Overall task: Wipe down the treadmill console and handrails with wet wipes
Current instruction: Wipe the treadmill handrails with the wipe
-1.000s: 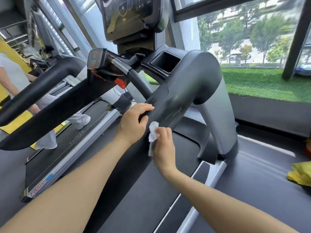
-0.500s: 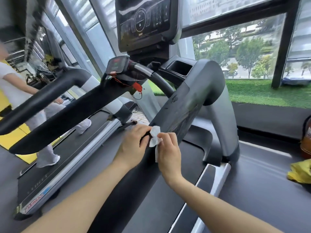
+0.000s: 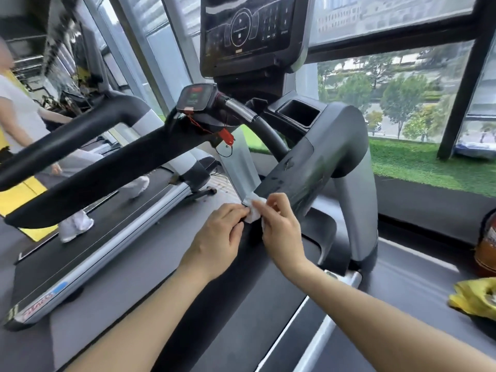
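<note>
A small white wet wipe (image 3: 253, 209) is bunched between both hands just above the right handrail (image 3: 298, 173), a broad black rail with streaks on its top. My left hand (image 3: 218, 237) pinches the wipe's left edge with curled fingers. My right hand (image 3: 281, 226) pinches its right side from above. The console screen (image 3: 247, 30) stands dark at the top centre. Below it sits a small control pod (image 3: 196, 99) with a red safety clip (image 3: 225, 136) on a cord. The left handrail (image 3: 88, 173) runs off to the left.
A cup holder (image 3: 299, 112) sits right of the pod. A person in white walks on the neighbouring treadmill (image 3: 88, 253) at left. A yellow cloth (image 3: 475, 298) and a brown bottle (image 3: 487, 248) lie at the right edge. Windows with grass lie ahead.
Both hands have come off the right handrail and met over the wipe, now held between them. My view has tilted up, showing more of the console screen.
</note>
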Motion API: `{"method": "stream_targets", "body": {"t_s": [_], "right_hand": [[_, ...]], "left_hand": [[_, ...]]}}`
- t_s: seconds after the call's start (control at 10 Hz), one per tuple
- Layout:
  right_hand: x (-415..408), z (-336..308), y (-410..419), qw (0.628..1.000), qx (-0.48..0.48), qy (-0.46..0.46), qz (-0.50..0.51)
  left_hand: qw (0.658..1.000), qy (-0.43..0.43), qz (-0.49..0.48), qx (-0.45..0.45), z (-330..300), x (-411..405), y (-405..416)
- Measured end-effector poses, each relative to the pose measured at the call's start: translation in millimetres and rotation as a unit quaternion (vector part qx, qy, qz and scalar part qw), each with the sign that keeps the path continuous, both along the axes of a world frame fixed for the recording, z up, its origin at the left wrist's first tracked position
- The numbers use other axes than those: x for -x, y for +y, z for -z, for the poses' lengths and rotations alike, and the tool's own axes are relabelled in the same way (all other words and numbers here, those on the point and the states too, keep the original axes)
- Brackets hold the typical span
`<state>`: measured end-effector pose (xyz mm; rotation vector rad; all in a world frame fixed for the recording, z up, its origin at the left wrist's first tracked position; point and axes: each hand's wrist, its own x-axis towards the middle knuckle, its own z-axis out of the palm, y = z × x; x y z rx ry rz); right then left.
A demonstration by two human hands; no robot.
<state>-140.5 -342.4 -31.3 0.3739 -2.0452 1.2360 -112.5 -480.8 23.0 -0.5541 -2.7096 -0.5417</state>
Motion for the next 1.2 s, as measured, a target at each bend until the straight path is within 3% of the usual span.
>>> {"method": "stream_targets", "body": {"t_s": [0.1,0.2,0.3,0.4,0.5,0.6,0.8,0.9,1.1,1.2], "right_hand": [[27.4,-7.8,22.7,0.999,-0.031,-0.029,-0.022],[62.4,-21.4,45.7,0.997,-0.047,-0.036,0.048],[84.8,-37.5,61.7,0.99,-0.044,-0.105,0.086],[63.6,-38.8,47.3,0.987,-0.111,-0.094,0.063],[23.7,-22.7,29.7,0.985,-0.174,-0.014,-0.014],[35.9,-28.7,40.3,0.978,-0.207,0.007,-0.032],[107.8,-55.5,83.7,0.961,-0.234,-0.128,0.069],[88.6,-53.2,66.9,0.956,-0.253,-0.127,0.078],[33.3,-34.9,37.5,0.96,-0.275,0.006,-0.053],[60.0,-47.5,57.8,0.954,-0.298,-0.03,-0.033]], "left_hand": [[1.0,-0.008,0.001,-0.009,-0.6,-2.9,0.8],[1.0,-0.014,-0.003,-0.018,-2.4,-5.8,1.7],[1.0,-0.014,-0.006,-0.022,-3.9,-8.4,2.4],[1.0,-0.009,-0.008,-0.027,-3.6,-8.0,1.7],[1.0,-0.001,-0.003,-0.027,-3.6,-6.5,1.8],[1.0,-0.006,-0.003,-0.03,-3.9,-6.7,2.3],[0.999,-0.018,-0.007,-0.036,-2.9,-6.6,1.4],[0.999,-0.018,-0.006,-0.038,-2.9,-5.9,1.5],[0.999,-0.017,-0.007,-0.027,-4.0,-6.6,2.8],[0.999,-0.021,-0.011,-0.032,-4.3,-8.1,3.0]]}}
